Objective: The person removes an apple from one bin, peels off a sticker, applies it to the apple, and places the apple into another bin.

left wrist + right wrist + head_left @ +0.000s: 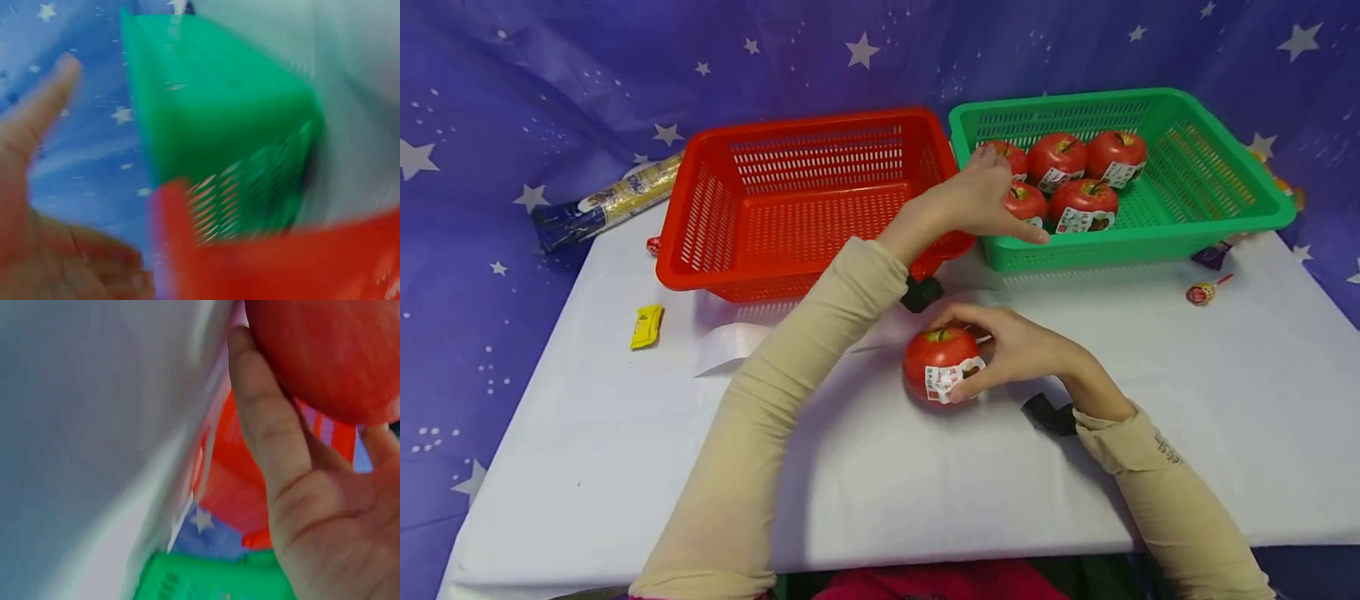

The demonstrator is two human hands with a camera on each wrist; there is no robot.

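My right hand [1018, 346] grips a red apple [931, 360] with a white printed label, low over the white table. In the right wrist view the fingers [269, 419] lie along the side of the apple [331, 356]. My left hand [981, 200] is over the left end of the green basket [1150, 242], thumb spread from the fingers, partly covering the apples there. The blurred left wrist view shows this hand [56, 250] with nothing in its grasp. Several labelled red apples [1084, 200] sit in the green basket's left half.
A red basket [820, 221] stands left of the green one. A yellow packet [646, 327], a lollipop [1201, 292] and a dark wrapper [1212, 255] lie on the table [625, 467]. Behind the red basket's left side is a long yellow-and-blue package [610, 204]. A starry blue cloth [587, 67] hangs behind.
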